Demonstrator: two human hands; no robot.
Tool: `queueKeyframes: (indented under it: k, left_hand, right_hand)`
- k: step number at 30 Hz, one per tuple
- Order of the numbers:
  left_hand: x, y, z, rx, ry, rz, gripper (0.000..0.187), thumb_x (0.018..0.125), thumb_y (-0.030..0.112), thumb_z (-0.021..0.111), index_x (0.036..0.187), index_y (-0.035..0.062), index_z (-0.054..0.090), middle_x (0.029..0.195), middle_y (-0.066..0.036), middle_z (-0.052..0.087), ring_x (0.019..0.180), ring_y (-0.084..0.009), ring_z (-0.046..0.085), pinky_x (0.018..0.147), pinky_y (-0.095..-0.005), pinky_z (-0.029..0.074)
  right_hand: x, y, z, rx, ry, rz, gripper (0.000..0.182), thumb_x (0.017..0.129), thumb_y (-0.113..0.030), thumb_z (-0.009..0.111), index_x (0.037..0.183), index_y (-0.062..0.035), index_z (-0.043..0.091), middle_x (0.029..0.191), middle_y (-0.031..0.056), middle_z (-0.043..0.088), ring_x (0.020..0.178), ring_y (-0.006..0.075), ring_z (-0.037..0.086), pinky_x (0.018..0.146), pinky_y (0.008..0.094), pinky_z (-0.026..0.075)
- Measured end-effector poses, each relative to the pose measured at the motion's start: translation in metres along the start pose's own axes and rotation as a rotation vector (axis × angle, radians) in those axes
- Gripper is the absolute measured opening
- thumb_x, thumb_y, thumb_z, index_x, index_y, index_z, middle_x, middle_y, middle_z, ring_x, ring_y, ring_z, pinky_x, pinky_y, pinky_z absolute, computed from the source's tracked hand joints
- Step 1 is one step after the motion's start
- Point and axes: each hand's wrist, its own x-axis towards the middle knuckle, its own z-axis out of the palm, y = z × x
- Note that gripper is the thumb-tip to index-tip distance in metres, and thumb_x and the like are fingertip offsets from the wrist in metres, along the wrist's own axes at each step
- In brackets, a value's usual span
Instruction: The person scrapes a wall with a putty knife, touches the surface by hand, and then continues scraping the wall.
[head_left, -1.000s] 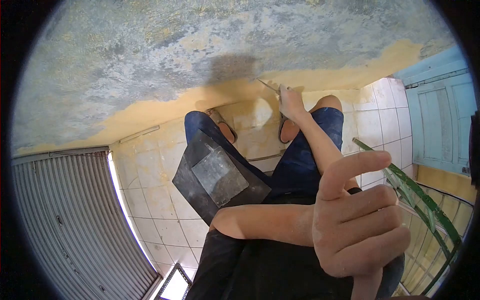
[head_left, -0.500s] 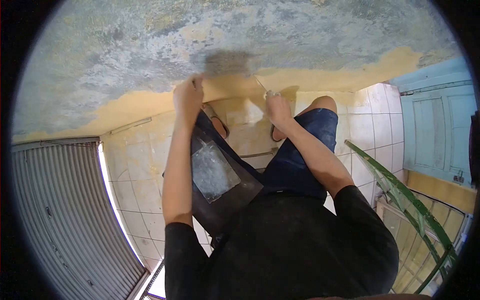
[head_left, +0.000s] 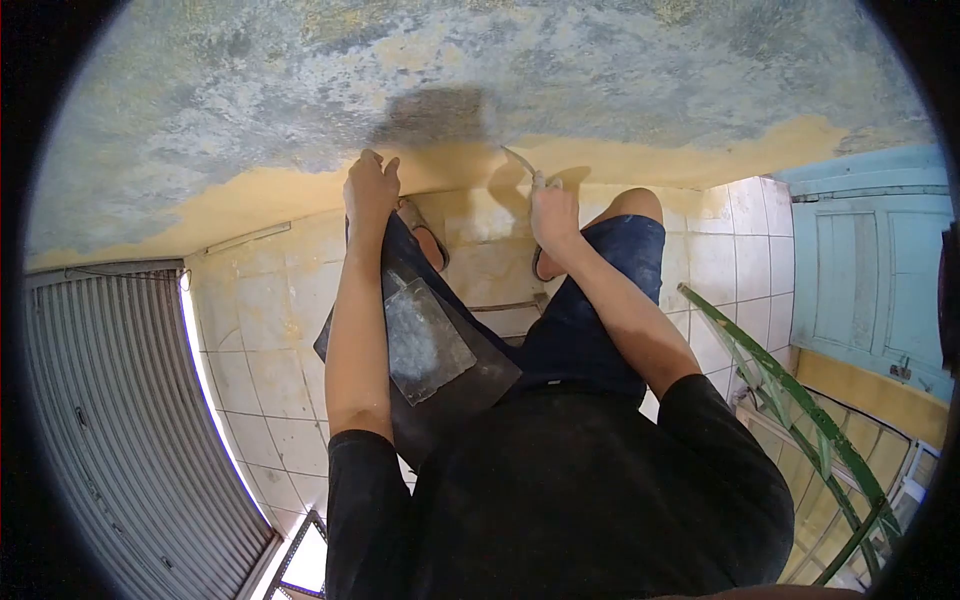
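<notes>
My right hand (head_left: pixel 554 212) is closed around the handle of a scraper (head_left: pixel 517 160), whose thin blade points up and left to the lower edge of the wall's grey, patchy area. My left hand (head_left: pixel 372 190) is raised close to the wall (head_left: pixel 330 95), thumb and forefinger apart, with nothing visible between them. Below the grey, worn paint runs a yellow band (head_left: pixel 440 168), on which shadows fall. Across my left thigh lies a dark cloth (head_left: pixel 420 430) bearing a dusty, whitish rectangular sheet (head_left: pixel 428 345).
White floor tiles (head_left: pixel 275 370) with yellowish stains lie under my sandalled feet. A grey corrugated shutter (head_left: pixel 130 400) stands at left. On the right are a light blue door (head_left: pixel 850 270) and a green, peeling frame (head_left: pixel 790 390) close to my right elbow.
My left thumb and forefinger have spread apart. The scraper has turned in my right hand, so more of its blade shows. The view has shifted slightly.
</notes>
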Motion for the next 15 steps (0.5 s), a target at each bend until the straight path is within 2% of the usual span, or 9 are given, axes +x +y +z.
queueKeyframes:
  k: [3,5,7,8,10,12,15]
  left_hand:
    - [0.001,-0.006,0.005,0.019,0.002,-0.009,0.041,0.085,0.033,0.068,0.103,-0.003,0.061,0.098,-0.026,0.067,0.092,-0.0407,0.065,0.079,-0.0464,0.052]
    - [0.001,0.0,0.003,0.046,-0.019,-0.051,0.041,0.085,0.032,0.068,0.101,-0.0037,0.06,0.097,-0.026,0.067,0.091,-0.0411,0.066,0.079,-0.0474,0.052]
    - [0.003,0.004,0.001,0.07,-0.032,-0.088,0.04,0.085,0.031,0.068,0.1,-0.0045,0.059,0.095,-0.027,0.067,0.09,-0.0415,0.066,0.079,-0.0484,0.052]
    - [0.004,0.006,-0.001,0.088,-0.071,-0.108,0.041,0.084,0.032,0.068,0.1,-0.0049,0.059,0.095,-0.028,0.066,0.091,-0.0424,0.066,0.08,-0.0489,0.052]
    - [0.005,0.005,-0.001,0.102,-0.114,-0.129,0.042,0.084,0.032,0.068,0.099,-0.0054,0.059,0.095,-0.029,0.066,0.092,-0.0433,0.065,0.08,-0.0494,0.052]
    - [0.007,0.005,0.001,0.09,-0.123,-0.113,0.043,0.083,0.033,0.069,0.099,-0.0057,0.059,0.096,-0.03,0.066,0.093,-0.0442,0.065,0.08,-0.0491,0.052]
    - [0.006,0.008,0.004,0.067,-0.103,-0.111,0.044,0.083,0.034,0.069,0.097,-0.006,0.06,0.096,-0.03,0.066,0.093,-0.044,0.065,0.08,-0.0491,0.052]
  right_hand:
    - [0.009,-0.002,0.006,0.007,-0.008,-0.034,0.035,0.086,-0.005,0.048,0.118,0.0056,0.056,0.087,0.0262,0.063,0.076,0.0398,0.066,0.064,0.0472,0.053]
    - [0.007,-0.003,0.013,0.012,-0.025,-0.064,0.035,0.085,-0.004,0.049,0.118,0.0059,0.056,0.087,0.0262,0.063,0.075,0.0398,0.066,0.064,0.047,0.053]
    - [-0.005,-0.006,0.011,0.014,0.269,-0.001,0.016,0.079,-0.006,0.055,0.083,0.002,0.068,0.077,0.0227,0.067,0.072,0.0354,0.069,0.064,0.0446,0.056]
    - [-0.003,-0.004,0.007,0.009,0.273,0.002,0.016,0.079,-0.006,0.055,0.083,0.002,0.068,0.077,0.0227,0.067,0.072,0.0354,0.069,0.064,0.0446,0.056]
    - [-0.003,0.001,0.0,0.083,0.069,-0.009,0.035,0.083,-0.002,0.05,0.117,0.0052,0.057,0.087,0.0269,0.062,0.076,0.0408,0.065,0.065,0.0477,0.053]
    - [0.013,0.002,0.027,0.061,0.07,-0.028,0.036,0.084,-0.002,0.049,0.118,0.0054,0.056,0.088,0.0273,0.062,0.076,0.0411,0.065,0.065,0.048,0.053]
    - [0.001,-0.004,0.021,0.058,0.081,-0.013,0.036,0.084,-0.003,0.049,0.119,0.0054,0.056,0.088,0.0275,0.062,0.076,0.0411,0.065,0.066,0.0483,0.053]
